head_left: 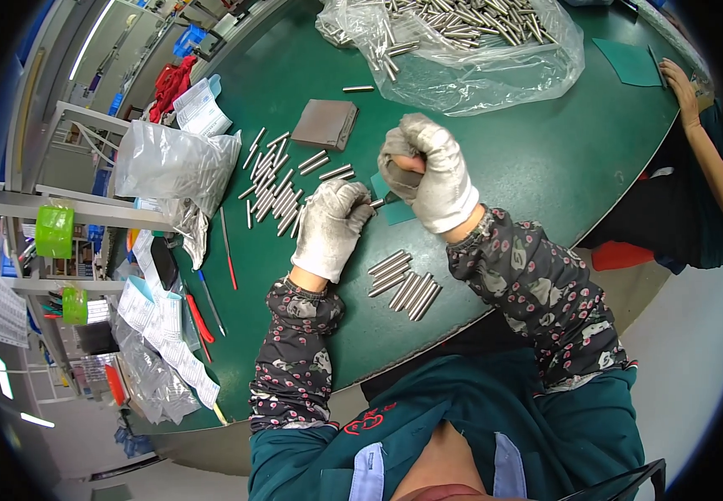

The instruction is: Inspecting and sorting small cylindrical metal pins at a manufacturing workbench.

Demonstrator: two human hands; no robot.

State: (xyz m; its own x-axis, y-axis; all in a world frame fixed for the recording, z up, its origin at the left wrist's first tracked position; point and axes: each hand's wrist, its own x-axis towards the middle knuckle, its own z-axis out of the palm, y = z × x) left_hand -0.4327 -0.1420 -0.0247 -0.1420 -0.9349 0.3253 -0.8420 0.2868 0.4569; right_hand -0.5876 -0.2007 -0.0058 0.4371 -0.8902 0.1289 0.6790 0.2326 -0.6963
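My left hand (328, 227), in a whitish work glove, is closed with a short metal pin (376, 203) poking out from its fingertips. Facing it, my right hand (438, 179) is also gloved and curled into a fist. A thin dark tip (391, 198) shows under that fist, close to the pin's end; the rest of the thing is hidden in my fingers. Under both hands lies a small green sheet (399, 212). Loose metal pins (274, 188) are scattered left of my left hand, and a tidy group of pins (414, 294) lies nearer to me.
A grey-brown block (325, 123) sits beyond the scattered pins. Farther back, a clear plastic bag (478, 79) holds many pins. Red-handled pliers (199, 319), papers and bags crowd the left side. At the right, another person's hand (680, 90) touches the table edge by a green sheet (626, 63).
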